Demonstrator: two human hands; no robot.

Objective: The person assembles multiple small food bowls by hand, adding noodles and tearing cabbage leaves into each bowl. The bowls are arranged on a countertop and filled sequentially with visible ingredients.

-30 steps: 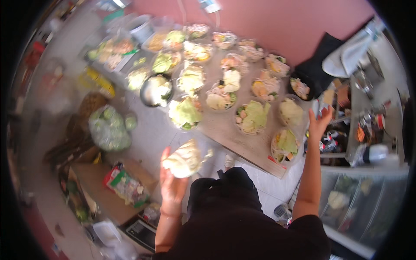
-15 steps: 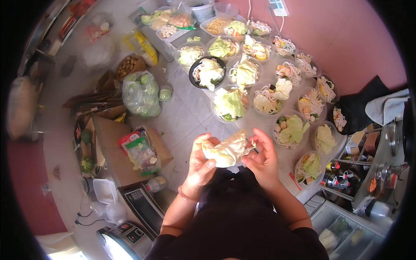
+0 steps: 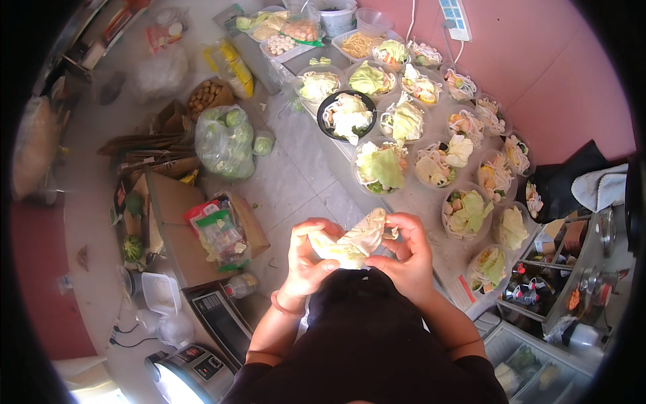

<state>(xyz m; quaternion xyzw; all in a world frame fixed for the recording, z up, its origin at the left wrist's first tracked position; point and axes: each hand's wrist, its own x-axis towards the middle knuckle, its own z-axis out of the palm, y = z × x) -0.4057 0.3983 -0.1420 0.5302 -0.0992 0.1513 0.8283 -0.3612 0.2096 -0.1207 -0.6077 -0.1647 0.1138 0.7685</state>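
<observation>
A pale yellow-green cabbage leaf (image 3: 346, 244) is held in front of my body, between both hands. My left hand (image 3: 308, 256) pinches its left side with thumb and fingers. At its right edge my right hand (image 3: 406, 259) grips it, the fingers curled round the rim of the leaf. Beyond the leaf, several clear bowls of noodles and vegetables cover the counter. Nearest to my hands are a bowl topped with a big green leaf (image 3: 381, 165) and another leaf-topped bowl (image 3: 467, 212). One bowl is black (image 3: 346, 116).
On the floor at left are a clear bag of cabbages (image 3: 225, 143), a cardboard box (image 3: 176, 232) and a sack of brown round items (image 3: 207, 96). Bottles stand on a shelf (image 3: 528, 289) at right, above a glass-topped chest (image 3: 538, 357). A power strip (image 3: 455, 19) hangs on the pink wall.
The leaf has been turned and bent a little between my hands, and my right hand's fingers have closed in on it. The view has shifted slightly, so the bowls appear further right.
</observation>
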